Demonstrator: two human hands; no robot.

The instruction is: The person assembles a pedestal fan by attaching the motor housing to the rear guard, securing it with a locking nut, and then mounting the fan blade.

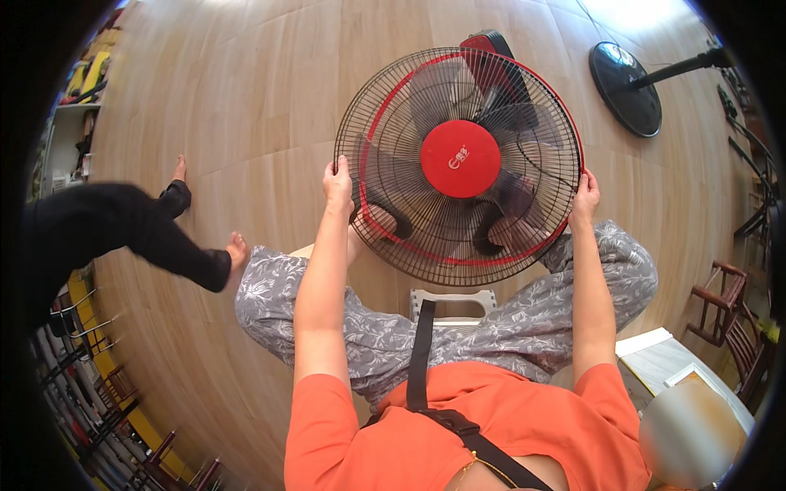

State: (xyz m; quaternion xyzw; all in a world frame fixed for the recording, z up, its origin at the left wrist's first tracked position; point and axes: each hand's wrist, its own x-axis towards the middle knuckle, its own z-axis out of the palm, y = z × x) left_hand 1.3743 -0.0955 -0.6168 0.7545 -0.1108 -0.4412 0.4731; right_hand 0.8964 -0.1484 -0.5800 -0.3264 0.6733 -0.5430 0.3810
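A large round electric fan head [385, 106] is before me, facing up toward me. Its black wire grille has a red ring near the rim, and a red disc [460, 159] covers the centre. Dark see-through blades show between the wires. My left hand [338, 186] is closed on the grille's left edge. On the opposite edge, my right hand [584, 200] grips the rim a little lower. A red and black housing [491, 45] sticks out past the far edge, mostly hidden behind the grille. My feet show through the wires.
A white stool [483, 301] is beneath me. At the far right lies a round black stand base [616, 86] with a pole. Another person's black-trousered leg [123, 217] is at left. Shelves [70, 139] line the left; wooden chairs [719, 299] stand at right.
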